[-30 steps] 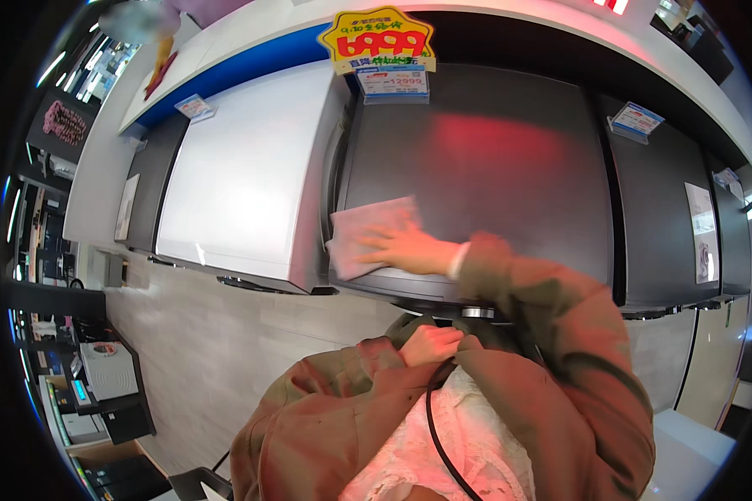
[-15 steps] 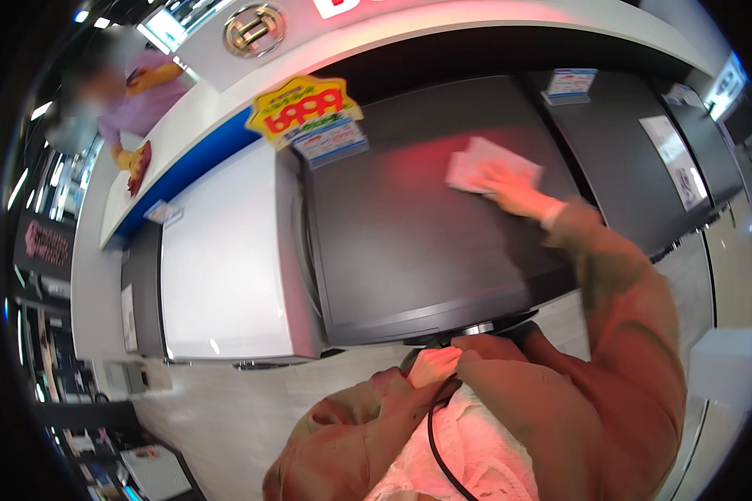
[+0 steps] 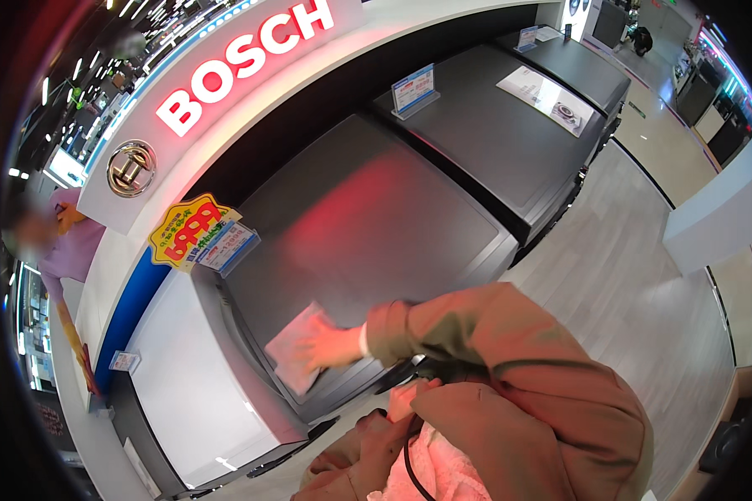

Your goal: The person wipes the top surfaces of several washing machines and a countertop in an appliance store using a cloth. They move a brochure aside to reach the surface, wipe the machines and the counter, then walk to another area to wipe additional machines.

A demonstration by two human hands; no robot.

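Observation:
My right hand [image 3: 330, 344] presses a folded pale pink-white cloth [image 3: 292, 351] onto the dark grey appliance top [image 3: 368, 242], close to its near left corner. The fingers lie over the cloth and are slightly smeared by motion. Beside that corner stands a white appliance [image 3: 196, 376], its top a little apart from the cloth. My left hand [image 3: 405, 398] is held in front of my body, at the edge of my brown coat [image 3: 526, 409]. Its fingers are closed; what they hold is hidden. A black cable [image 3: 409, 455] hangs just below it.
A yellow-red price sign [image 3: 194, 232] and a clear-stand card [image 3: 228, 248] stand at the back left edge. Farther right, another dark appliance top [image 3: 493, 125] bears a card stand [image 3: 414, 90] and a leaflet [image 3: 547, 98]. A person in purple [image 3: 71, 250] works behind the counter.
My right hand has brought the cloth from the far right part of the dark top to its near left corner. The view has turned and tilted. My left hand stays by the coat.

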